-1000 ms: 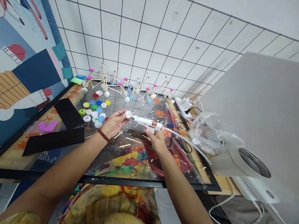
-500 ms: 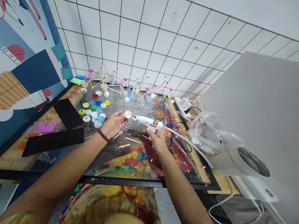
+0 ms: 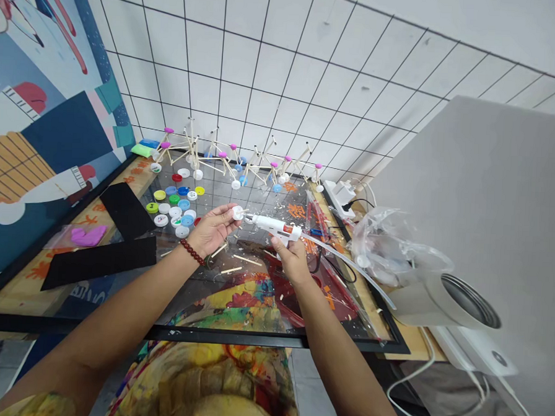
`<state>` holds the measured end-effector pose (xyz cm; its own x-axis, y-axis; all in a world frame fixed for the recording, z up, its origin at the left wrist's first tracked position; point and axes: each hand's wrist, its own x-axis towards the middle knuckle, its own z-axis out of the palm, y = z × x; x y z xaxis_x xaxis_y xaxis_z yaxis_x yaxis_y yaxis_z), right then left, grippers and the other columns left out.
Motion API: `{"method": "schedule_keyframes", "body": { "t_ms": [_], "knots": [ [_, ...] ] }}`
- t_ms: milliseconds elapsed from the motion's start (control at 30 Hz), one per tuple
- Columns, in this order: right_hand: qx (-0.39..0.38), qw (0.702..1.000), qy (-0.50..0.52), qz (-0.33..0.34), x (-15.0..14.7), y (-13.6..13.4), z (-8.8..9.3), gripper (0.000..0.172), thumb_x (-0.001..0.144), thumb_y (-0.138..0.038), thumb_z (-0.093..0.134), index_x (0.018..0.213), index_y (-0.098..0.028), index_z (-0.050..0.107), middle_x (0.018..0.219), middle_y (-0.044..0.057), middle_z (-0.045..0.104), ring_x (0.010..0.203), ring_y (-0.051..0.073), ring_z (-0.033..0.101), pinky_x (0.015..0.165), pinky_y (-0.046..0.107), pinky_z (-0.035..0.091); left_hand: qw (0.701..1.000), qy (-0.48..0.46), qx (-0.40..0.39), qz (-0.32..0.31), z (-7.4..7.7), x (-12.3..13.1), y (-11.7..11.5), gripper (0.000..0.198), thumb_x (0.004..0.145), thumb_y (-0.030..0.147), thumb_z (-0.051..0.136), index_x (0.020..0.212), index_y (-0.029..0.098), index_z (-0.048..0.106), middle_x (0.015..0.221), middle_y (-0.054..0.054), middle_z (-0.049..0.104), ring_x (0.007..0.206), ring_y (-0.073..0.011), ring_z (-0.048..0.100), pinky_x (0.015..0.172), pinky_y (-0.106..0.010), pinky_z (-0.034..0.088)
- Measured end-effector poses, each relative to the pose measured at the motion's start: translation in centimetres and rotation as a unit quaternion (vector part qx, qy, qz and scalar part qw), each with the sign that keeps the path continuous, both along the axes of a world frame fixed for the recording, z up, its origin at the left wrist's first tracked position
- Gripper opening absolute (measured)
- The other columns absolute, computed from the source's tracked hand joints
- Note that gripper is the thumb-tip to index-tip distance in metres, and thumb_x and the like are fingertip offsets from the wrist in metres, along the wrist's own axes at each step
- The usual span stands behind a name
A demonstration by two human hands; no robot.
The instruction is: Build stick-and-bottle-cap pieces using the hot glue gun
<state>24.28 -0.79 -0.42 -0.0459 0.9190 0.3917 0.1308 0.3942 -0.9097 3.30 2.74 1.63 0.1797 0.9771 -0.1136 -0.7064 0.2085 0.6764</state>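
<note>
My left hand (image 3: 212,229) pinches a small white bottle cap (image 3: 237,213) above the glass table top (image 3: 236,286). My right hand (image 3: 292,256) grips a white hot glue gun (image 3: 276,226) by its handle. Its nozzle points left and touches the cap. A clear glue stick (image 3: 349,264) trails out of the gun's back toward the right. A dark red bead bracelet sits on my left wrist.
Several coloured bottle caps (image 3: 175,206) lie left of my hands. Stick-and-cap models (image 3: 236,159) stand along the tiled wall. Black foam strips (image 3: 100,258), pink clay (image 3: 87,235), loose sticks, a crumpled plastic bag (image 3: 391,245), a power strip (image 3: 346,196) and a white lamp (image 3: 444,300) surround the work area.
Almost nothing moved. The glue gun drew back slightly from the cap half a second ago and its nozzle is back against the cap now.
</note>
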Motion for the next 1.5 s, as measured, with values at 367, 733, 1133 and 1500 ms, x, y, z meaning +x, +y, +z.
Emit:
{"method": "schedule_keyframes", "body": {
  "t_ms": [367,733,1133,1500],
  "knots": [
    [-0.011,1.000,-0.002,0.021,0.09,0.09,-0.25,0.045,0.081,-0.055,0.064,0.108,-0.020,0.071,0.101,0.007,0.075,0.101,0.028,0.067,0.097,0.044,0.050,1.000,0.003,0.010,0.002,-0.41,-0.07,0.20,0.017,0.074,0.006,0.074,0.090,0.012,0.070,0.087,-0.005,0.072,0.075,-0.0114,0.065,0.079,-0.025,0.054],
    [-0.005,0.999,-0.011,0.036,0.02,-0.07,-0.07,0.043,0.084,-0.053,0.063,0.112,-0.021,0.069,0.096,0.006,0.076,0.104,0.028,0.067,0.099,0.046,0.049,1.000,0.007,0.015,0.002,-0.50,-0.15,0.28,0.019,0.072,0.008,0.077,0.089,0.013,0.069,0.087,-0.004,0.072,0.076,-0.0106,0.065,0.080,-0.026,0.053],
    [-0.003,0.999,-0.014,0.039,-0.06,-0.22,0.07,0.042,0.082,-0.053,0.065,0.107,-0.021,0.071,0.095,0.006,0.076,0.102,0.028,0.067,0.099,0.044,0.047,1.000,0.005,0.002,0.016,-0.58,0.03,0.28,0.017,0.072,0.005,0.076,0.085,0.013,0.071,0.087,-0.003,0.071,0.078,-0.0107,0.064,0.080,-0.025,0.052],
    [0.006,0.999,-0.010,0.041,-0.22,-0.28,0.14,0.042,0.083,-0.053,0.064,0.109,-0.021,0.070,0.095,0.006,0.076,0.104,0.028,0.067,0.100,0.045,0.047,0.999,0.029,0.028,0.012,-0.92,0.10,0.26,0.020,0.069,0.007,0.080,0.085,0.013,0.071,0.087,-0.003,0.071,0.078,-0.0113,0.064,0.081,-0.026,0.051]
  ]
}}
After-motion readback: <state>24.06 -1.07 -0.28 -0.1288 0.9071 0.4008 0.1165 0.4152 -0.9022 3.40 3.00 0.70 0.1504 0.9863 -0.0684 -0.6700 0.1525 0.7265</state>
